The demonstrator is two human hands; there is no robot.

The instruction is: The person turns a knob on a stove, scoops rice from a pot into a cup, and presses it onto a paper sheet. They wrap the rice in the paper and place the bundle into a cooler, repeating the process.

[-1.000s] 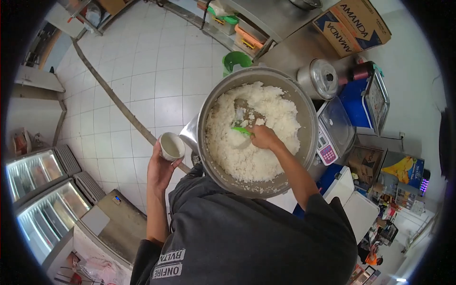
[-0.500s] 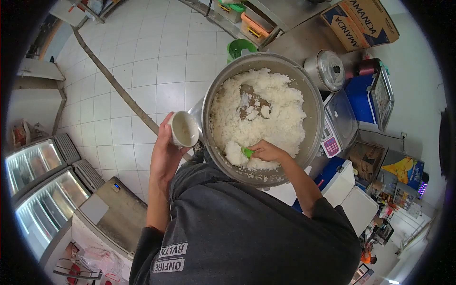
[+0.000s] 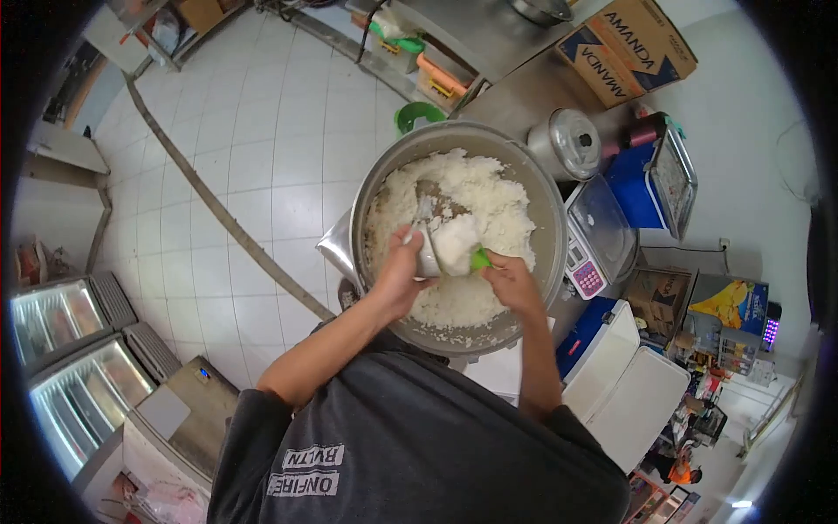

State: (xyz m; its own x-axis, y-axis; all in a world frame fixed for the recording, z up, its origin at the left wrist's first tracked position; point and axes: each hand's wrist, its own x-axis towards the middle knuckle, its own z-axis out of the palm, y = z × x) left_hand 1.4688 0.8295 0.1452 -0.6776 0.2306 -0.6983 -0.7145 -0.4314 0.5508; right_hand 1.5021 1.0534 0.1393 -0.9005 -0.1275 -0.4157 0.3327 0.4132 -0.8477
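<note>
A large round metal pot (image 3: pixel 548 262) in front of me holds white cooked rice (image 3: pixel 502 201), with the bottom showing in a patch. Over the rice, my left hand (image 3: pixel 403 272) grips a small white bowl (image 3: pixel 427 255), tipped on its side with its mouth toward the right. My right hand (image 3: pixel 513 281) is closed on the green handle of a rice paddle (image 3: pixel 480 258). A heap of rice (image 3: pixel 456 243) sits at the bowl's mouth and covers the paddle's blade. Whether some rice is inside the bowl is hidden.
Right of the pot are a digital scale (image 3: pixel 601 236), a lidded metal pot (image 3: pixel 566 146) and a blue cool box (image 3: pixel 642 185). A cardboard carton (image 3: pixel 624 52) stands behind. A green bucket (image 3: pixel 417 113) is beyond the pot. An open white-lidded cooler (image 3: pixel 628 393) lies near my right arm.
My left hand has brought the bowl from outside the pot's left edge to over the rice. The right hand has lifted the paddle with a heap of rice to the bowl.
</note>
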